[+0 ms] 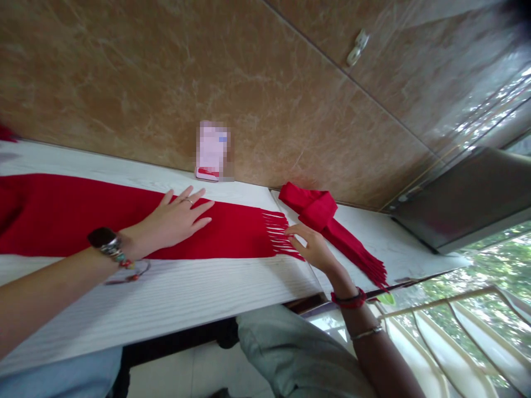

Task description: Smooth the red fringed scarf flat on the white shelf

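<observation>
A long red scarf (pixel 232 229) lies spread flat along the white table. My left hand (pixel 176 221) rests on it with the fingers apart and palm down; a ring and a dark watch show on that arm. At the scarf's right end is a fringe (pixel 276 232) of thin strands. There my right hand (pixel 309 243) has its thumb and forefinger pinched together at the strands' tips. A second red scarf (pixel 315 210), folded over itself with its fringe toward the near edge, lies just beyond my right hand.
A pale pink phone-like object (pixel 212 152), partly blurred out, leans on the brown marbled wall (pixel 124 83). The white table (pixel 166 298) has a seam near the fringe. A dark grey panel (pixel 468 199) and a cream railing (pixel 440 331) stand at the right.
</observation>
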A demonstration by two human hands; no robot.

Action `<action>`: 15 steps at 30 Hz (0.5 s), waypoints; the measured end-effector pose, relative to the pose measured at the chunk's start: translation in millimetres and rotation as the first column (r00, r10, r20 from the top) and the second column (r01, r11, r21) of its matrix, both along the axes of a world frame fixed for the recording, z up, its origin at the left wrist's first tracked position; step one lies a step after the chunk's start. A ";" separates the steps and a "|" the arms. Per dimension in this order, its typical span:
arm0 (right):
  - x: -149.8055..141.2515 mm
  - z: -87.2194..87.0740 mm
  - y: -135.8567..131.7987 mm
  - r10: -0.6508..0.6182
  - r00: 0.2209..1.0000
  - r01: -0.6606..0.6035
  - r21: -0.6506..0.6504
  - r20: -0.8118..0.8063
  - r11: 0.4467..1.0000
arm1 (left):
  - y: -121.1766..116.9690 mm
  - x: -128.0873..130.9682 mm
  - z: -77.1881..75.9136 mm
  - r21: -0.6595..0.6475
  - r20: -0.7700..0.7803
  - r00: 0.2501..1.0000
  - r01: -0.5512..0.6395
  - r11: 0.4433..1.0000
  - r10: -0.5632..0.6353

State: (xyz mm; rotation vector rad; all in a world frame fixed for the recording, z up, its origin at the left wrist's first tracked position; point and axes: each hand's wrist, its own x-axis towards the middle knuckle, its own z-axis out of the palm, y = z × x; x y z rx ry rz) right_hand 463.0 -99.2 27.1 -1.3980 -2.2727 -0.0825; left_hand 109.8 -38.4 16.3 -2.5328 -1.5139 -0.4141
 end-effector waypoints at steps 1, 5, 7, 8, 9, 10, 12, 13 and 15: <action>-8.9 5.7 -3.7 0.085 0.996 -0.085 -0.011 -0.015 0.996 | -3.1 7.8 1.7 -0.006 -0.003 0.998 0.061 0.998 -0.061; -37.7 13.6 -12.3 0.315 0.947 -0.305 -0.127 0.065 0.944 | -6.6 28.7 -4.4 -0.185 -0.083 0.950 0.282 0.941 -0.301; -38.1 11.4 -13.3 0.324 0.938 -0.298 -0.190 0.123 0.935 | -4.3 29.1 -11.0 -0.249 -0.116 0.926 0.322 0.913 -0.358; -34.2 10.3 -13.5 0.307 0.940 -0.273 -0.209 0.151 0.939 | -2.9 27.7 -13.7 -0.261 -0.117 0.924 0.324 0.909 -0.363; -28.1 9.8 -13.7 0.280 0.942 -0.237 -0.223 0.185 0.946 | -1.7 26.0 -15.7 -0.263 -0.109 0.927 0.321 0.910 -0.359; -20.3 9.9 -14.0 0.249 0.941 -0.194 -0.237 0.228 0.952 | -0.7 24.3 -16.7 -0.262 -0.097 0.931 0.316 0.912 -0.351; -2.8 12.0 -15.3 0.174 0.931 -0.091 -0.256 0.322 0.962 | 0.0 22.2 -16.8 -0.269 -0.076 0.938 0.309 0.912 -0.340; 5.4 13.7 -16.3 0.133 0.921 -0.036 -0.259 0.367 0.965 | -0.1 22.0 -16.3 -0.276 -0.069 0.939 0.308 0.911 -0.338; 16.9 17.6 -18.3 0.053 0.902 0.058 -0.241 0.429 0.969 | -0.7 22.7 -15.0 -0.282 -0.059 0.939 0.311 0.908 -0.340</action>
